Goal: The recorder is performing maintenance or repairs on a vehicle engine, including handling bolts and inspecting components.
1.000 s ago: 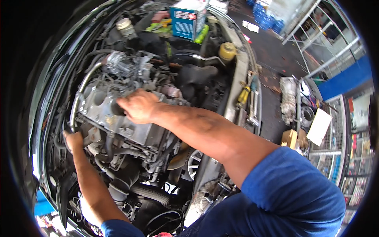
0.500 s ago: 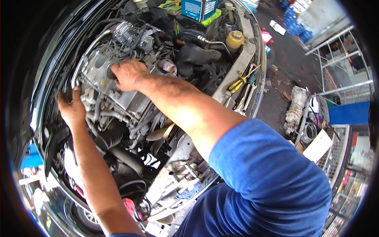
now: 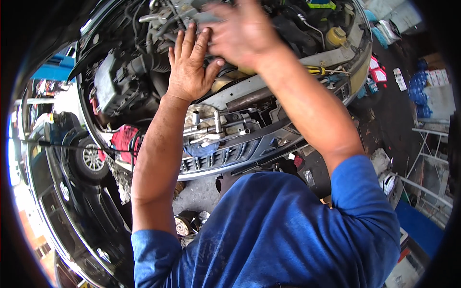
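Over the front of a car's engine bay, my left hand [image 3: 191,69] is raised with its fingers spread and nothing in it. Beside it, my right hand [image 3: 242,38] is smeared by motion, so its fingers do not show clearly. The two hands are close together; I cannot tell whether they touch. Part of the engine [image 3: 163,21] shows past them, though they hide much of it. A tan fan blade [image 3: 222,84] lies just below my left thumb. Socket tools [image 3: 216,127] rest on the car's front panel, nearer to me.
A yellow-handled screwdriver [image 3: 315,70] lies on the front crossmember by my right forearm. A yellowish-capped reservoir [image 3: 335,36] stands at the right corner of the bay. A red cloth [image 3: 126,139] hangs at the left front. Another dark car [image 3: 72,192] is parked at left.
My right hand has come off the engine's top and my left hand has left the bay's left side; both are now together nearer the front. The view has shifted toward the car's front.
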A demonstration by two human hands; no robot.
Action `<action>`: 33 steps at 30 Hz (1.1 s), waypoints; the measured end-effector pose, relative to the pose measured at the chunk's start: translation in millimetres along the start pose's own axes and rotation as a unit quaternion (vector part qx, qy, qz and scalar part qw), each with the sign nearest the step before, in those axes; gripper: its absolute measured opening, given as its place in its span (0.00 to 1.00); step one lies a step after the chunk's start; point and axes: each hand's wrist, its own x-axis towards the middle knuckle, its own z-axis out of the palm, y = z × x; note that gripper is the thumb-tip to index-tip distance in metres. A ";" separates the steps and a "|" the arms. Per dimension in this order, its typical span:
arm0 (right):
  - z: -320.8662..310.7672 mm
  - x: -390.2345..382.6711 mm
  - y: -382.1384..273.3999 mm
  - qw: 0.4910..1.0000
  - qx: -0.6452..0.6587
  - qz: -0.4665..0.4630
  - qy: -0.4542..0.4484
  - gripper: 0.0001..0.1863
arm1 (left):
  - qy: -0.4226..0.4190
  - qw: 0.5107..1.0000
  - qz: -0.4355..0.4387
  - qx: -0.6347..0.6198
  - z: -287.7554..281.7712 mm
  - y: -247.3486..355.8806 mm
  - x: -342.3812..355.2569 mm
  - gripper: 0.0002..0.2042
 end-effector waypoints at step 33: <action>-52.5 -172.1 123.3 0.812 -0.575 0.034 0.096 0.18 | 0.032 0.904 -0.395 -0.161 -70.3 12.9 -301.3 0.12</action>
